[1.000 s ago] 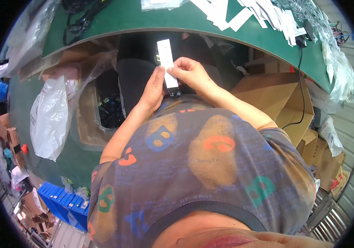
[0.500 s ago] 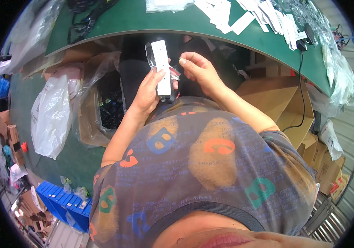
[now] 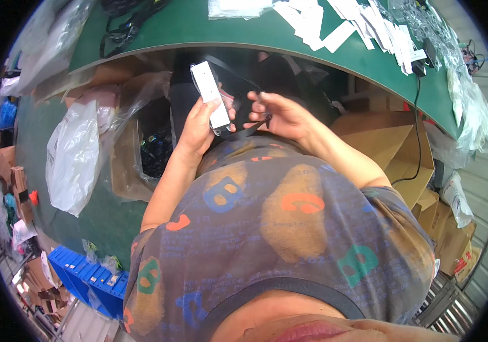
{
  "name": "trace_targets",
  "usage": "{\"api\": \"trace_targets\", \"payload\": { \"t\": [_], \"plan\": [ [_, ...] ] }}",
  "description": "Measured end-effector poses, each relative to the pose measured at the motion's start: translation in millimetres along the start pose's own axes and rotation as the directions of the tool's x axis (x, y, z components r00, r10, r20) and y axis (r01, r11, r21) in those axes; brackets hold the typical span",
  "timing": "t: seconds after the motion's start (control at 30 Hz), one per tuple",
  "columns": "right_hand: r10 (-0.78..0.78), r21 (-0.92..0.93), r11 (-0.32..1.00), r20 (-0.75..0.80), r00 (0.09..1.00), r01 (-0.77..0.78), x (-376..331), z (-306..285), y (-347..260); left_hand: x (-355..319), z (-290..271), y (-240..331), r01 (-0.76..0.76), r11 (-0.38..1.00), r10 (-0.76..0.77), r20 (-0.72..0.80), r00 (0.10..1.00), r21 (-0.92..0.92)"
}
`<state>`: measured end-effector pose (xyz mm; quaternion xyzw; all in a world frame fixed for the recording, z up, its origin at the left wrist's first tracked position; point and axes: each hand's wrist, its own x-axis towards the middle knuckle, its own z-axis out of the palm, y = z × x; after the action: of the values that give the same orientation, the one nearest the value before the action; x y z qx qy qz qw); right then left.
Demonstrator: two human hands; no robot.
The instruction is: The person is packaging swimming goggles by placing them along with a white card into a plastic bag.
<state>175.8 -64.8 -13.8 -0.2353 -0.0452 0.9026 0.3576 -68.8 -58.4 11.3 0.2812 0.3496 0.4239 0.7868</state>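
My left hand [image 3: 198,125] holds a clear plastic packet with a long white card [image 3: 210,94] inside, upright below the table edge. My right hand [image 3: 281,114] is just to its right, fingers pinching a black cable or strap [image 3: 238,85] that loops from the packet's top round to its lower end. Both hands are in front of my chest, over a patterned grey shirt.
A green table [image 3: 198,25] curves across the top, with white paper strips [image 3: 358,25], clear bags and black cables on it. Under it are cardboard boxes [image 3: 392,142], a box lined with plastic holding black parts [image 3: 153,151], and a white bag [image 3: 73,154]. Blue crates [image 3: 90,279] stand at lower left.
My right hand has drawn away from the packet to the right, pulling the black cable with it. The packet has tilted slightly left in my left hand.
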Motion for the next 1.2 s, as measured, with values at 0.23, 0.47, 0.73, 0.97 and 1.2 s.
{"api": "trace_targets", "payload": {
  "t": [0.23, 0.47, 0.73, 0.97, 1.2],
  "plan": [
    [-0.34, -0.829, 0.354, 0.317, 0.885, 0.433, -41, 114, -61, -2, -15, -6, 0.003, 0.937, -0.035, 0.084, 0.996, 0.348],
    [-0.625, -0.92, -0.32, 0.385, 0.679, 0.227, 0, 84, -46, -13, 17, 0, 0.176, 0.904, -0.261, 0.176, 0.949, 0.39],
    [-0.623, -0.924, -0.348, 0.354, 0.697, 0.159, 1, 63, -35, -11, 9, -7, 0.221, 0.887, -0.318, 0.188, 0.929, 0.406],
    [-0.716, -0.972, -0.112, 0.223, 0.661, 0.206, 3, 47, -31, -12, 16, -2, 0.251, 0.925, -0.321, 0.232, 0.918, 0.285],
    [-0.786, -0.958, -0.209, 0.285, 0.549, 0.198, 7, 48, -19, -10, 15, 0, 0.247, 0.917, -0.332, 0.259, 0.907, 0.313]
  ]
}}
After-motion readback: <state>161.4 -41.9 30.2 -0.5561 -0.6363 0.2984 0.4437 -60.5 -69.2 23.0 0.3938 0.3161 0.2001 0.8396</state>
